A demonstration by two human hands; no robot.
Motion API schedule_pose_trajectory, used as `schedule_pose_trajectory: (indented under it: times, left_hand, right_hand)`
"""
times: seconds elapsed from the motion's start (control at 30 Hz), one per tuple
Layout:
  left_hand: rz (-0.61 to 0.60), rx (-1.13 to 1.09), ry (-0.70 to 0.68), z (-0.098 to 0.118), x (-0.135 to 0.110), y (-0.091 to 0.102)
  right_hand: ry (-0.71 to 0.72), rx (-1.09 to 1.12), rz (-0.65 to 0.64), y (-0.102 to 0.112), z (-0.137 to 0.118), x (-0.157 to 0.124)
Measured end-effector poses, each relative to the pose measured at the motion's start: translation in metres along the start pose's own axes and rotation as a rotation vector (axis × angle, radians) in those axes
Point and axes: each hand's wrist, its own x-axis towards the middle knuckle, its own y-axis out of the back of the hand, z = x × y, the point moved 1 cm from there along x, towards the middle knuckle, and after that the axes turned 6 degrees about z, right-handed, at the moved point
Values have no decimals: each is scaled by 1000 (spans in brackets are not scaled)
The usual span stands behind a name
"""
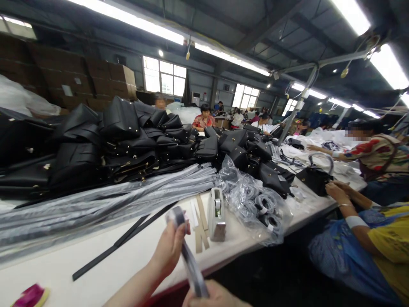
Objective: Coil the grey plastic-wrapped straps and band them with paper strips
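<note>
Above the front edge of the table I hold a dark bag strap that looks wrapped in greyish film; it is blurred by motion. My left hand is closed on its upper end, which bends over at the top. My right hand grips the lower end, partly cut off by the bottom of the picture. Just beyond my left hand stands a grey tape dispenser, with flat beige strips lying beside it. A long black strap lies on the table to the left.
Black handbags are heaped along the far side, with a bundle of grey-wrapped straps before them. A clear plastic bag of coiled straps lies right of the dispenser. At the right, a co-worker in yellow handles a black bag.
</note>
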Motion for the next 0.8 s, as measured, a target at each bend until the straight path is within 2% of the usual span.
schedule_pose_trajectory:
  times: [0.07,0.1,0.17,0.23,0.27,0.33,0.4,0.43,0.47,0.53,0.57,0.63,0.67,0.73,0.8]
  left_hand:
    - [-257,331,-166,-12,-20,-10]
    - [-374,432,-204,-15,-29,-14]
    - [-494,533,-191,-16,-41,-17]
    - [-536,534,-67,-12,-45,-15]
    - [-562,502,10,-10,-44,-12]
    - [-653,389,149,-6,-44,-5]
    - [-745,261,273,-4,-46,2]
    - [-783,183,335,-3,-48,6]
    - [-816,89,403,-2,-50,8]
    - [-850,-139,551,-2,-53,12]
    - [-843,-261,622,-3,-54,13]
    - [-786,-477,734,-4,-55,12]
    - [-748,-562,774,-6,-56,11]
    - [-677,-692,837,-11,-57,8]
    - [-630,-749,888,-21,-61,6]
  right_hand:
    - [80,273,-23,-1,-14,-2]
    - [126,436,-23,1,-22,-1]
    - [114,619,30,8,-36,0]
    - [107,617,88,14,-46,-2]
    - [148,559,145,17,-50,-4]
    - [335,305,356,24,-57,-11]
    - [540,-153,582,29,-62,-17]
    - [603,-409,647,30,-63,-17]
    - [624,-640,657,30,-63,-16]
    - [560,-906,525,27,-53,-9]
    - [499,-922,421,23,-45,-4]
    - [388,-809,259,12,-23,6]
    - [359,-723,242,5,-12,10]
    - [347,-585,302,-5,4,15]
    - [319,-549,350,-6,10,16]
